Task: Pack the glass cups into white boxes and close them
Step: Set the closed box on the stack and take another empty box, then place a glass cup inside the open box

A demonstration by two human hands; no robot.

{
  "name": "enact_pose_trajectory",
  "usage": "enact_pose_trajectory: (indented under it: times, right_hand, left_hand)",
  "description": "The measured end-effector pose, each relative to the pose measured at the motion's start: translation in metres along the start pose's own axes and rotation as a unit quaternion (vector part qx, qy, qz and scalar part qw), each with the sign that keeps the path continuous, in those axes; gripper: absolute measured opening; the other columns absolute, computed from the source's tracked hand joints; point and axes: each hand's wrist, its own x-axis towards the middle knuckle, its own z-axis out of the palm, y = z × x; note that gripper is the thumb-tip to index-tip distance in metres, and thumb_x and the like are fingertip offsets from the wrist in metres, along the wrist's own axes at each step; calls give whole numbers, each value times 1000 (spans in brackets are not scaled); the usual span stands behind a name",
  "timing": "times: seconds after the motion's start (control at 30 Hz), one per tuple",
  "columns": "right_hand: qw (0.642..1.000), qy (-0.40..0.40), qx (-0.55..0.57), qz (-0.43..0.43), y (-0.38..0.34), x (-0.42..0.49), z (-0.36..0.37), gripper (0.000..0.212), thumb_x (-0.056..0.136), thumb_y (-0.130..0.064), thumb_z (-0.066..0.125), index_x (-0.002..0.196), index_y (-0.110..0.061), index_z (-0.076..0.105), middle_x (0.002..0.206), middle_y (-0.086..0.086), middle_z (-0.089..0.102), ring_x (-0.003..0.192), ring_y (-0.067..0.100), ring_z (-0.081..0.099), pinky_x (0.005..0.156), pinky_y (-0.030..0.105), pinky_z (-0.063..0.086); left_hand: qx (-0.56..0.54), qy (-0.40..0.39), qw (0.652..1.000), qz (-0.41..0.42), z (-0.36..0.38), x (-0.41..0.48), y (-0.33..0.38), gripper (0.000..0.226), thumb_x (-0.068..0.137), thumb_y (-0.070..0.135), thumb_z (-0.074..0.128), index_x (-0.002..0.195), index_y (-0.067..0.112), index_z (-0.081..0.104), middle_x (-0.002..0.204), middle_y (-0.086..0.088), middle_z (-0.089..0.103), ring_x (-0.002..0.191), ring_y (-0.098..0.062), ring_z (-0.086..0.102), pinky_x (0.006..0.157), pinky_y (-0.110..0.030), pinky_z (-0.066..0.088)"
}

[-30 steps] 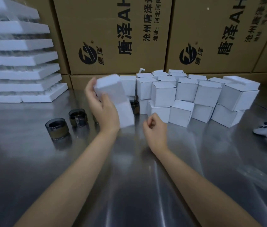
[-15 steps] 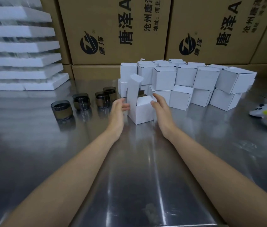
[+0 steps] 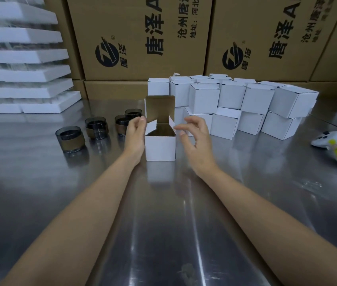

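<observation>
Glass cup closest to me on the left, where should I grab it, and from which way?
Grip the nearest glass cup across its round wall, thumb on one side, fingers on the other, coming down from above. It stands upright with its mouth open, apart from the other cups, so there looks to be room all round. The left hand looks closest.

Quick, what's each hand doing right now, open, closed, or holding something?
Left hand: against the left flap of the open box; a grip cannot be told.
Right hand: open, fingers spread beside the box, holding nothing.
</observation>
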Motion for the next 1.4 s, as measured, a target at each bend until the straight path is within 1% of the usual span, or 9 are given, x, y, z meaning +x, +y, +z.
enact_pose_trajectory:
  times: [0.2, 0.33, 0.47, 0.63, 0.77, 0.9, 1.1, 1.3, 1.4]
  right_hand:
    - [995, -91, -39, 8, 4, 5, 2, 45, 99, -24, 52, 143, -30, 41, 155, -8, 22, 142, 4, 22, 117, 37, 29]
    - [997, -75, -21, 9, 8, 6, 4, 39, 98, -19, 51, 136, -31, 48, 155, -11, 19, 132, -12, 21, 113, 35, 35]
    - [1000, -19, 13, 15, 10, 7, 6, 29, 95, -19, 53, 118, -36, 45, 147, -5, 28, 128, 6, 40, 92, 5, 38]
    - [984, 52, 78, 153, 19, 15, 5, 18, 98, -23, 51, 112, -31, 43, 128, -3, 45, 101, 19, 59, 94, 47, 51]
    - [987, 28, -27, 157, 23, 15, -3, 31, 98, -42, 47, 126, -29, 49, 131, -5, 51, 86, 2, 56, 83, 28, 49]
    - [986, -21, -86, 139, 23, 14, -9, 52, 96, -50, 48, 139, -21, 46, 145, -2, 40, 121, 13, 50, 105, 36, 41]
    - [972, -94, -180, 121, 19, 10, -6, 84, 85, -56, 63, 148, -14, 29, 153, 0, 29, 134, 20, 40, 108, 45, 39]
    - [961, -147, -221, 82, 18, 8, -4, 84, 77, -46, 76, 143, -14, 35, 143, 3, 39, 128, 19, 43, 104, 43, 42]
    - [958, -169, -222, 64, 17, 7, -1, 89, 75, -42, 79, 146, -15, 32, 142, 3, 38, 126, 18, 44, 106, 35, 40]
  left_hand:
    - [-19, -82, 995, 52, 2, -14, 1, 21, 94, 50, 47, 107, 37, 58, 111, 16, 65, 111, -1, 58, 95, -22, 43]
    - [17, -154, 984, 93, 5, -17, -2, 49, 90, 39, 62, 134, 25, 47, 130, 15, 54, 115, 14, 49, 93, -8, 40]
    - [25, -126, 987, 92, 5, -17, 0, 36, 96, 28, 59, 130, 25, 47, 127, 11, 54, 119, 5, 49, 97, -10, 38]
    - [-41, -80, 996, 28, 7, -15, 2, 31, 101, 35, 44, 126, 19, 54, 116, 8, 62, 101, 3, 60, 91, -18, 46]
    - [-75, -44, 996, -35, 8, -9, 2, 32, 101, 25, 37, 128, 20, 53, 125, -2, 60, 110, -12, 61, 96, -27, 49]
    - [-91, -22, 994, -51, 6, -8, 1, 40, 99, 21, 35, 137, 27, 44, 126, 1, 59, 111, -13, 61, 81, -22, 52]
    - [45, -42, 998, -34, 5, -8, 1, 46, 101, 22, 27, 139, 22, 52, 137, -2, 58, 128, -19, 51, 111, -40, 38]
    - [140, -53, 989, -12, 6, -15, 1, 47, 103, 45, 30, 124, 23, 65, 118, 7, 65, 115, -17, 57, 89, -27, 38]
    - [214, -113, 970, 32, 4, -18, -2, 60, 98, 61, 29, 144, 25, 46, 137, 3, 56, 129, -18, 47, 103, -31, 36]
